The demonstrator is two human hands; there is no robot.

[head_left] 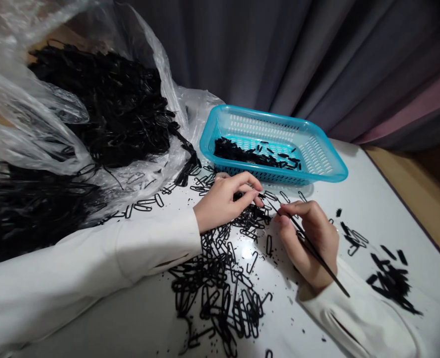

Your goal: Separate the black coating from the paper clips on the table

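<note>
My right fingers [309, 211] pinch the slim dark tool [326, 267], right of the frame's centre; it looks light and stiff, best held mid-shaft; my left fingers [247, 181] curl mid-frame, gripping what I can't tell

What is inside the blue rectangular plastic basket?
Small black strips lie in the basket, dense at left, scattered toward the right. Whatever lies beneath the dense part is covered; the near side may hide more.

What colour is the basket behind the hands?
Bright translucent blue basket, best seen in the head view.
</note>
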